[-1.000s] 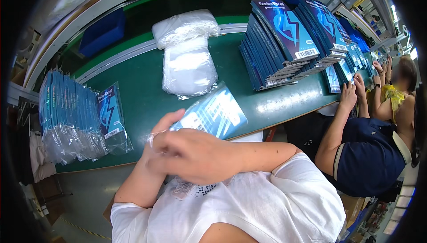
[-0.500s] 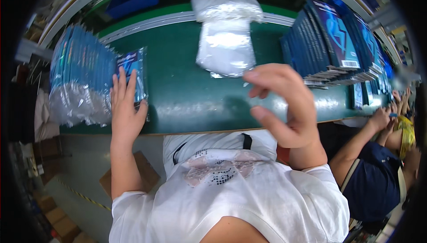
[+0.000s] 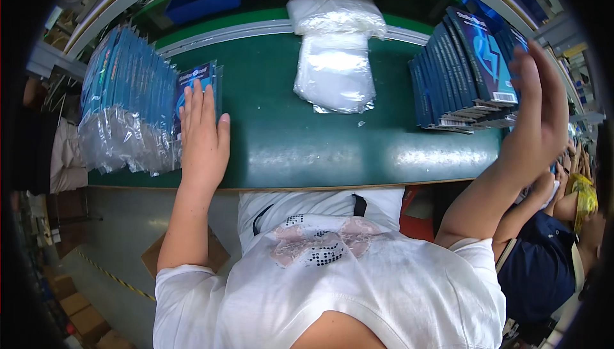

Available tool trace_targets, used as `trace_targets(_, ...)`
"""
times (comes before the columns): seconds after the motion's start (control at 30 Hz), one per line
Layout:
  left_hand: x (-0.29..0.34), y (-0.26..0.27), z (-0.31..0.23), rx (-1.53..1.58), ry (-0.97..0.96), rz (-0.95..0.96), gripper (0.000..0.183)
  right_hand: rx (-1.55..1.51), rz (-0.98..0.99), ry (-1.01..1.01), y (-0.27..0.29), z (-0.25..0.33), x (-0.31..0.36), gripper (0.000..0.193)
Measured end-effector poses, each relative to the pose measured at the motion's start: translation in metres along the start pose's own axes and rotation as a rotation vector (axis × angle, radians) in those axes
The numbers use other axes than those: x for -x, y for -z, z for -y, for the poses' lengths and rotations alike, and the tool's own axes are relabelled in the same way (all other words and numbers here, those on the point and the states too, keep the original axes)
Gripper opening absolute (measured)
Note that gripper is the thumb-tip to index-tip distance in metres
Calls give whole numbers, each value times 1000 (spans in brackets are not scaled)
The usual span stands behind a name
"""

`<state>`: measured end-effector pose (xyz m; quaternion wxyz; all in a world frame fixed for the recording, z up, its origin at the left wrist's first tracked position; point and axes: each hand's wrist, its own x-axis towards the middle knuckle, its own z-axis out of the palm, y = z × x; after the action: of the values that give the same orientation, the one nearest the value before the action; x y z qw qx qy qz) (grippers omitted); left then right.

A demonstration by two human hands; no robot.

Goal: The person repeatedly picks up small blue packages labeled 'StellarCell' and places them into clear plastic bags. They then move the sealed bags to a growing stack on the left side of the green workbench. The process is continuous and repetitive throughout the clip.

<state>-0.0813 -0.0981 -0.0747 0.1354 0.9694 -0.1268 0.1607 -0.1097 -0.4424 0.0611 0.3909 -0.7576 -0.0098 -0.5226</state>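
Under the spread left hand (image 3: pixel 205 141), bagged blue box (image 3: pixel 192 75), right hand (image 3: pixel 540 109) unclenched, near lined-up boxes (image 3: pixel 451 74)

The head-worn fisheye looks down from close above, taking in fingers (image 3: pixel 198 103) and green table (image 3: pixel 262 112).

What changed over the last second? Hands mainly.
Left hand moved left, onto a bagged blue box at the row's right end. Right hand swung right, to the unbagged blue boxes; contact unclear. No box is held out mid-table anymore. Clear bags and the row stayed.
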Motion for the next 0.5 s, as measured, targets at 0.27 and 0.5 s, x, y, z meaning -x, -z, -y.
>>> trace_targets(0.27,-54,-10,-78,281,-583,38,26,779,545,72,-1,-61,-36,71)
trace_targets(0.5,-76,-37,-77,262,-621,198,26,868,595,-34,1,-29,-37,77)
